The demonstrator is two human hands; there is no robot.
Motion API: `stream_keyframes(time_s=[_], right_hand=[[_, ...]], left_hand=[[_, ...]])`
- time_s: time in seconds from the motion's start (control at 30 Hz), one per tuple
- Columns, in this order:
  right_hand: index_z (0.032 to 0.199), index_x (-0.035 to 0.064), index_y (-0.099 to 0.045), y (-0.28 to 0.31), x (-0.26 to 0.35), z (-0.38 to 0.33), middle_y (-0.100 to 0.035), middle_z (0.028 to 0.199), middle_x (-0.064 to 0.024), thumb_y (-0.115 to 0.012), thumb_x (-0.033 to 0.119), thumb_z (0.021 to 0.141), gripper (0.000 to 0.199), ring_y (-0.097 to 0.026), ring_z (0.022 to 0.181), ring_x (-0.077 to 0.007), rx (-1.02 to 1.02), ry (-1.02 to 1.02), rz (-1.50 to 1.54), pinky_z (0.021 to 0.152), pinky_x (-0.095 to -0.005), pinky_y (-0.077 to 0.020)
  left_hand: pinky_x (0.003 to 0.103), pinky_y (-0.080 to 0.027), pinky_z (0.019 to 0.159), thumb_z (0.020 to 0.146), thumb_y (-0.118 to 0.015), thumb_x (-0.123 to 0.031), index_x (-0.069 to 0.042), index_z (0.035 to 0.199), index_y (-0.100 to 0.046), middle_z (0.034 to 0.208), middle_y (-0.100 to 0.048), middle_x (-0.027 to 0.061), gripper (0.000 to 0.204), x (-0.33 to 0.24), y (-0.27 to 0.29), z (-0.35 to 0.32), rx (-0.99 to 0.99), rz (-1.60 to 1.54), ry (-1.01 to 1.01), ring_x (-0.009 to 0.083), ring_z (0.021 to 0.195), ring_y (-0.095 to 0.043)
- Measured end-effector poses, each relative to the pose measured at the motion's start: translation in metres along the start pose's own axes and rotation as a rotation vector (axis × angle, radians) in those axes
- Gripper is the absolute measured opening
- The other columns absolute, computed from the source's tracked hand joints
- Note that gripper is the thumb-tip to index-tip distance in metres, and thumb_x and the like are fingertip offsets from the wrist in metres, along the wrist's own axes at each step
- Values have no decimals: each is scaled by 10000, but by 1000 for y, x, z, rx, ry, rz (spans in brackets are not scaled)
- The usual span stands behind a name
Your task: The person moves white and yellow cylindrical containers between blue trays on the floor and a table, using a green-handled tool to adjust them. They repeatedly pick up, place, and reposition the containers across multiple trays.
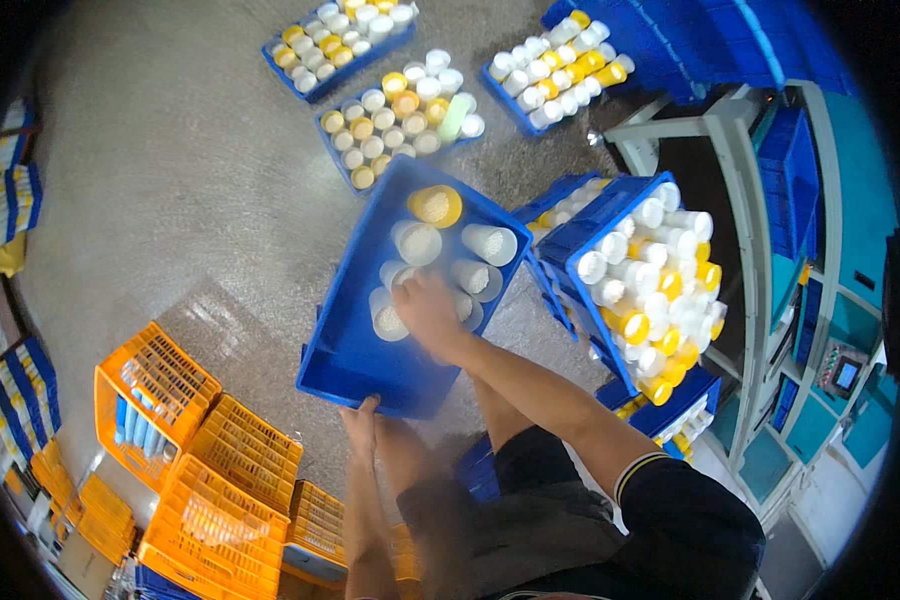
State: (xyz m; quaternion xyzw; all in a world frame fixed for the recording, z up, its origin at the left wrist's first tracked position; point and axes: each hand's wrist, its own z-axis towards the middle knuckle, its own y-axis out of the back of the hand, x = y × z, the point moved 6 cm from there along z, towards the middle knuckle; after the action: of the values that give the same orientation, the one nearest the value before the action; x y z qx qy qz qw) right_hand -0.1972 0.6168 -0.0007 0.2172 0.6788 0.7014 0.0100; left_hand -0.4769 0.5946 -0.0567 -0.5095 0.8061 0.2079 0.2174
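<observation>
Right hand [428, 312] fingers closed over white plastic yarn cones [457, 278] lying just beyond fingertips, long axes pointing away; left hand [362, 418] gripping blue plastic tray [345, 350] rim

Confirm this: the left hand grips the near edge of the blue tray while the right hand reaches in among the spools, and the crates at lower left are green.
Not quite. The head view shows the crates are orange, not green. The left hand does grip the blue tray; the right hand is among the spools.

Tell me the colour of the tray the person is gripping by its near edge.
Blue. The tray, gripped by the left hand, shows best in the head view.
</observation>
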Motion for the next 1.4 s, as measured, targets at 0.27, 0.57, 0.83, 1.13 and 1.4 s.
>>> stream_keyframes(time_s=[0.27,0.57,0.83,1.13,1.4], right_hand=[[794,106,-659,-209,-68,27,-642,825,-78,-601,79,760,72,-594,880,-265,231,-253,-93,787,-412,-414],[886,63,-631,-336,-134,12,-644,847,-97,-604,79,758,132,-613,889,-258,129,-412,-126,733,-417,-412],[953,80,-642,-373,-160,1,-640,909,-90,-577,82,798,168,-603,909,-292,88,-556,40,742,-448,-408],[1000,81,-640,-323,-152,2,-649,925,-89,-654,159,833,185,-603,903,-259,88,-621,122,801,-413,-420],[1051,82,-642,-160,-133,-9,-664,1012,-117,-656,127,853,204,-606,1010,-319,174,-929,460,877,-427,-495]], left_hand=[[333,-450,900,734,-644,15,39,1126,-595,1079,-626,116,395,54,-10,220,186,121,-13,230,976,-588],[344,-460,880,751,-691,5,18,1101,-621,1037,-648,68,357,138,-55,353,276,231,76,194,922,-594],[350,-405,955,818,-735,-73,10,1243,-557,1163,-628,81,468,161,-81,395,264,302,244,206,1054,-557],[347,-461,865,876,-743,-215,41,1330,-512,1174,-613,112,571,104,-40,367,239,270,451,179,1027,-568],[339,-525,802,914,-667,-260,9,1332,-549,1211,-633,122,511,-127,33,323,66,740,180,199,1028,-611]])
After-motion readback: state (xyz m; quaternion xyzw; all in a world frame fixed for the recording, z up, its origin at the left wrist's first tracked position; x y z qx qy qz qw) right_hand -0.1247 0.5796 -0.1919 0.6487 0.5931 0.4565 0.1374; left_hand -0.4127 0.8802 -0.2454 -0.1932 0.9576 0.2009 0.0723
